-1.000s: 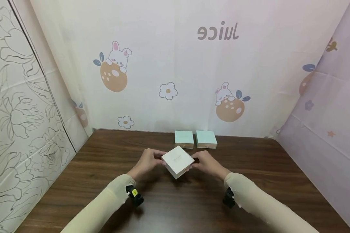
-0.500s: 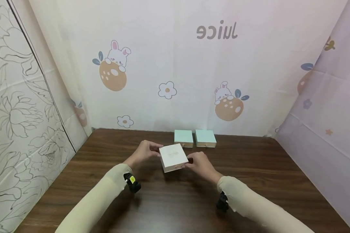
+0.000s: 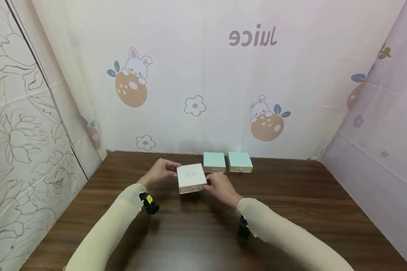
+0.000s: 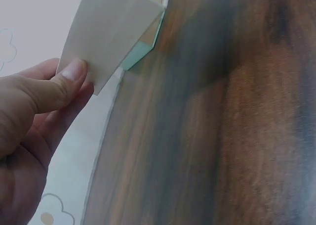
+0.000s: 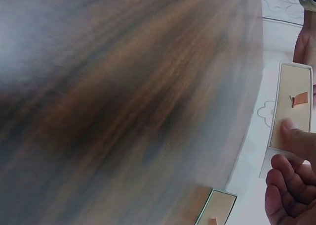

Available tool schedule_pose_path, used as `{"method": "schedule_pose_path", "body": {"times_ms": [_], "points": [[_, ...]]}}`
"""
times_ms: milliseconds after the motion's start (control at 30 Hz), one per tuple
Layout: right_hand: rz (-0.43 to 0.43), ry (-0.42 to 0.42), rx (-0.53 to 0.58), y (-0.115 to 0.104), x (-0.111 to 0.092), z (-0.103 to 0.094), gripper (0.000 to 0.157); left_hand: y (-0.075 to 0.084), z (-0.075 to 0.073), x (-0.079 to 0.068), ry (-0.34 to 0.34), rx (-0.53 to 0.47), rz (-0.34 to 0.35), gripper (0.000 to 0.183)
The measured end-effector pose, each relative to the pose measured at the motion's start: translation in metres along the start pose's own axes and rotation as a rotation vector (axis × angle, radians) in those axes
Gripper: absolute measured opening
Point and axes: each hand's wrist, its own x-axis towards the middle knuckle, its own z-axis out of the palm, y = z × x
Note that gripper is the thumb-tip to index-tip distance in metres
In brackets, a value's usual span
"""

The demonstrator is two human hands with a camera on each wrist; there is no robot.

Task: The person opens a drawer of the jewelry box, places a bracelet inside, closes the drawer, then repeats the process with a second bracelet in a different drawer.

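Both hands hold a small white drawer box (image 3: 191,174) with printing on its lid and a tan front. Its short orange pull tab shows in the right wrist view on the box front (image 5: 291,81). On one side my left hand (image 3: 159,172) pinches the box; the left wrist view shows its thumb flat on the pale side wall (image 4: 111,32). From the front right corner my right hand (image 3: 221,187) grips it, the thumb lying on the tan front and the other fingers curled below. The box is held above the table.
Two mint-green drawer boxes (image 3: 214,159) (image 3: 240,159) stand side by side at the back of the dark wooden table (image 3: 291,210), just right of the held box. Behind them hangs a printed curtain (image 3: 176,67); another patterned panel (image 3: 23,150) borders the left.
The white box has moved left and slightly back, carried by both hands. It has turned so that its tan front now faces me more squarely. The mint-green boxes stay put.
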Motion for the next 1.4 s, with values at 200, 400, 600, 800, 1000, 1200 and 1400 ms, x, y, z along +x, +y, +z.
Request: {"method": "schedule_pose_path", "body": {"times_ms": [200,400,600,800,1000,1200,1400], "points": [[0.023,0.003,0.006,0.0,0.017,0.003,0.018,-0.003,-0.006,0.009,0.033,-0.017,-0.003,0.039],[0.045,0.007,0.047,0.001,0.032,0.007,0.015,-0.007,-0.009,0.019,0.077,0.03,0.005,0.041],[0.064,0.019,0.062,0.005,0.045,0.014,0.013,-0.011,-0.004,0.032,0.11,-0.028,-0.071,0.043],[0.073,0.017,0.078,0.003,0.061,0.016,0.017,-0.012,-0.004,0.044,0.205,-0.032,-0.092,0.043],[0.12,0.012,0.074,0.001,0.073,0.019,0.019,-0.011,-0.001,0.052,0.291,-0.04,-0.089,0.042],[0.153,0.009,0.046,0.0,0.082,0.023,0.018,-0.008,0.003,0.058,0.349,-0.043,-0.065,0.041],[0.181,-0.019,0.003,0.001,0.088,0.03,0.02,-0.012,0.006,0.062,0.334,-0.13,-0.118,0.041]]}}
